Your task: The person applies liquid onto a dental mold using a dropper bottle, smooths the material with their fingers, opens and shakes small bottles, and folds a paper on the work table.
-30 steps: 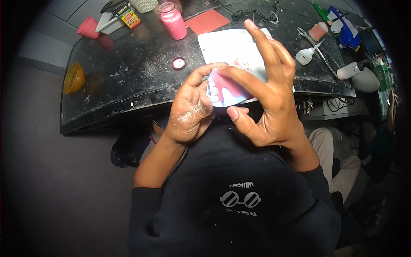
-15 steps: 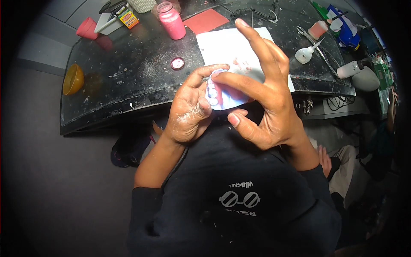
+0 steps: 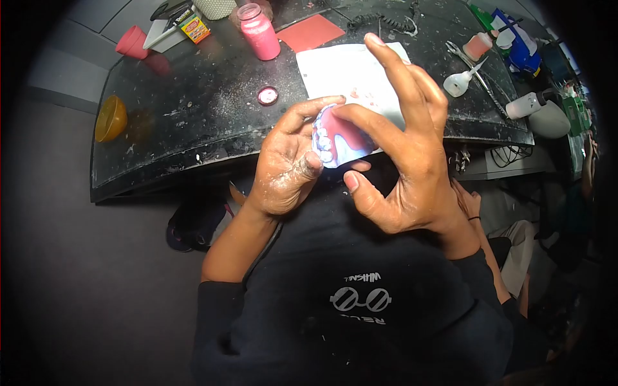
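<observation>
My left hand [image 3: 280,168], dusted with white powder, is closed around a pale dental cast [image 3: 351,154] and holds it up in front of my chest. A row of teeth runs along the cast's left edge. Pink material [image 3: 335,128] covers part of its inner surface. My right hand [image 3: 415,154] has its index fingertip on that pink layer near the top of the cast. Its thumb stands apart below, and the other fingers stretch upward, gripping nothing. Behind the hands lies a white paper sheet [image 3: 322,71] with small pink bits on it.
An open jar of pink powder [image 3: 261,40], a pink sheet [image 3: 313,32] and a small round lid [image 3: 267,96] are on the black bench. An amber bowl [image 3: 111,119] sits at left, a white dropper bottle [image 3: 458,83] at right. Another person's hand [image 3: 470,201] is close to my right forearm.
My right index finger has shifted slightly right across the cast, uncovering more of the pink layer. The cast is tilted a little differently. The other person's hand has moved up beside my forearm.
</observation>
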`<action>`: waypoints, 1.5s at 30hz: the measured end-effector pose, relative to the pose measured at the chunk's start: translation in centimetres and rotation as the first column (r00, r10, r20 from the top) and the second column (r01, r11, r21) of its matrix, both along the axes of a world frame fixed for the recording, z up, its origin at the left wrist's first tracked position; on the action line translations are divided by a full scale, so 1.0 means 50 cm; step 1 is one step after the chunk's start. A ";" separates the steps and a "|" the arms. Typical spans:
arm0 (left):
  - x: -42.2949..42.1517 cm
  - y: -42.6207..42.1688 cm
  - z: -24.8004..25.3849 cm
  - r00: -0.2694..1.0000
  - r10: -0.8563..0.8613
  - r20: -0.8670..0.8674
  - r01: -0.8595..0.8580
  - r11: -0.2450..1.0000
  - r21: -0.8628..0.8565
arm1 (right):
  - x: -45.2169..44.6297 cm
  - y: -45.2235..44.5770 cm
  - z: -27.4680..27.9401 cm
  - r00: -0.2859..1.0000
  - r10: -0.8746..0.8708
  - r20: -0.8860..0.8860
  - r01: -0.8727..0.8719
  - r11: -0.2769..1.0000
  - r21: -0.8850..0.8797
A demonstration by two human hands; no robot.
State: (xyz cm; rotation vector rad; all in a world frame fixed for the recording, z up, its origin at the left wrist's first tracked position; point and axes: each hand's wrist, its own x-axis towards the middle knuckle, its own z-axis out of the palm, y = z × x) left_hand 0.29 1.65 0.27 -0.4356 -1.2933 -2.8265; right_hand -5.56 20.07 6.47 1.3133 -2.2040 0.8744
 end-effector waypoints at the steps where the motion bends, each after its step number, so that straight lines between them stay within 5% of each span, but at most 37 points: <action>1: 0.000 -0.002 -0.002 1.000 -0.018 0.001 0.018 1.000 0.007 | -0.004 0.000 -0.002 1.000 0.030 0.005 -0.030 1.000 0.001; 9: 0.000 -0.006 -0.004 0.998 -0.050 -0.024 0.051 0.999 0.020 | -0.004 0.005 0.000 0.991 0.135 0.008 -0.135 0.990 0.031; 21: 0.000 -0.003 -0.005 0.995 0.072 -0.074 -0.077 0.994 -0.080 | 0.024 0.006 0.012 0.997 -0.049 -0.055 0.054 0.994 0.100; 32: -0.002 -0.012 -0.011 0.997 -0.049 -0.065 0.049 0.999 0.010 | 0.005 0.009 -0.005 0.989 0.147 0.018 -0.147 0.987 0.059; 38: 0.001 -0.011 0.002 0.995 -0.087 -0.056 0.088 0.996 0.014 | 0.011 0.012 0.005 0.992 0.116 0.038 -0.118 0.991 0.060; 45: 0.002 -0.006 -0.008 0.999 0.028 -0.018 -0.028 0.999 0.018 | 0.013 0.017 0.010 0.982 0.183 0.056 -0.188 0.977 0.103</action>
